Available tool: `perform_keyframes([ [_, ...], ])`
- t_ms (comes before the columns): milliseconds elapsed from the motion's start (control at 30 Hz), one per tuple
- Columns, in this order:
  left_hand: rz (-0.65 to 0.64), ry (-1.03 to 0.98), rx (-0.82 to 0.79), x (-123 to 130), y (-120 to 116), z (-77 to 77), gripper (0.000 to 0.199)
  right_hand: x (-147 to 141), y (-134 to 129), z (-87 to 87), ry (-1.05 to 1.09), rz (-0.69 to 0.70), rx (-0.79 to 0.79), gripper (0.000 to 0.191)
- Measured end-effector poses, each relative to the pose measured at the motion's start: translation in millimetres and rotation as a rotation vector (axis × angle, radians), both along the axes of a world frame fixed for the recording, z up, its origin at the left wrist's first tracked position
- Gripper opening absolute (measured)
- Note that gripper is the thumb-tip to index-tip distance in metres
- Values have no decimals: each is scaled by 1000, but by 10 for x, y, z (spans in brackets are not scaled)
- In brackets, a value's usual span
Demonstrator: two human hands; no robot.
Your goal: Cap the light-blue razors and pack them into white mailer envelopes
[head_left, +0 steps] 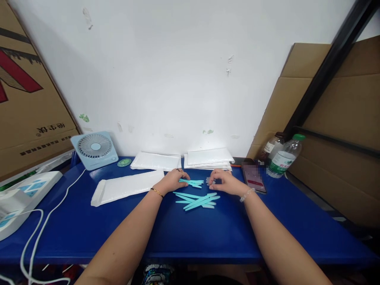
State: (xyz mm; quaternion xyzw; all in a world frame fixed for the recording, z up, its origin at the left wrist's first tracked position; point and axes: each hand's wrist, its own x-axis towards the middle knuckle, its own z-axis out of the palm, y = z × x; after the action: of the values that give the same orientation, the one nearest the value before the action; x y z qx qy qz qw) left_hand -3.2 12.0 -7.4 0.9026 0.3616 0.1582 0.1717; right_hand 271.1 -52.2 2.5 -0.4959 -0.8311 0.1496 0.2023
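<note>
My left hand point(173, 180) is closed round the ends of several turquoise eyebrow razors point(194, 183), which point to the right just above the table. Facing them, my right hand point(225, 182) has its fingers curled in a pinch against small translucent caps point(209, 181). A narrow gap lies between the caps and the tips of the held razors. Below both hands, a loose pile of turquoise eyebrow razors with pale caps point(197, 200) lies crossed on the blue table point(204, 237).
White padded mailers point(127, 187) lie to the left, with stacked white packets point(209, 157) along the wall. A blue fan point(95, 149) and a power strip point(26, 194) with cables stand left. A phone point(254, 178) and a green-capped bottle point(286, 156) are at right.
</note>
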Motion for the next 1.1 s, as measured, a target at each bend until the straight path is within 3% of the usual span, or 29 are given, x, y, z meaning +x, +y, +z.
perform_keyframes([
  [200,11,12,-3,38,-44,22,29,-68,-62,5,-148,82,-110,12],
  [333,-18,-82,-43,92,-153,108,34,-105,-38,-21,-81,18,-43,12],
  [500,-76,-2,-54,202,-251,175,25,-156,-10,-36,-23,-41,46,13],
  [667,19,47,56,137,-155,148,20,-39,78,-103,-56,-92,75,13],
  [800,73,32,-1,17,-33,57,20,30,84,-87,-40,-173,78,17],
  [967,6,-15,6,7,35,-63,25,-187,-68,-12,-36,34,4,23],
  [1100,15,-8,-2,34,5,-40,23,-363,-117,-66,-112,119,-32,20],
])
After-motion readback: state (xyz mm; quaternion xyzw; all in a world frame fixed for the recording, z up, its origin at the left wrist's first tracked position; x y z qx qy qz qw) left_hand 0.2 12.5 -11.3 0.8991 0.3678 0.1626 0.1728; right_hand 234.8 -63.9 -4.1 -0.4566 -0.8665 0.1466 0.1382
